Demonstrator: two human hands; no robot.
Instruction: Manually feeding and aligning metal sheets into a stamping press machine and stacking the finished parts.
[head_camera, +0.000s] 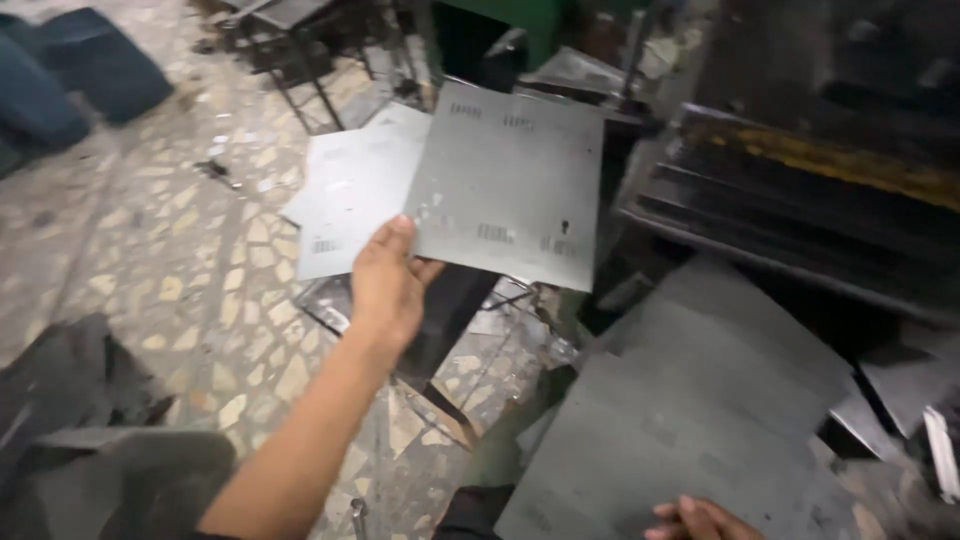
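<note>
A: Which step do you have in hand?

B: Your left hand (388, 288) holds a punched grey metal sheet (510, 185) by its lower-left corner, thumb on the top face, the other digits hidden beneath; the grip is closed on the sheet. You carry it in the air at about 12 o'clock from your body, tilted, over a stack of similar sheets (350, 200) that lies just to its 9 o'clock on a low dark stand (440, 320). I judge this to be the transfer step: one sheet held between the stack and the press machine (800, 170) at 2 o'clock.

A: And your right hand?

B: Your right hand (700, 520) shows only knuckles at 5 o'clock, at the bottom edge, resting on the near edge of a large grey plate (680, 420). Whether it is closed on anything I cannot tell.

A: What does the next move call for?

B: As I judge it, keep the sheet level and support it well: a one-corner hold lets the far edge droop and swing. A second hand on the opposite edge would steady it.

A: Where are the edges, and where is open room?

B: The sheet's far right edge is near the dark machine frame at 1 o'clock; the large plate's corner stands at 3 o'clock. Bare sheet edges may be sharp. Open room lies at 9 to 10 o'clock over the stone-chip floor (180, 260); dark rubble (80, 390) sits at 7 o'clock.
</note>
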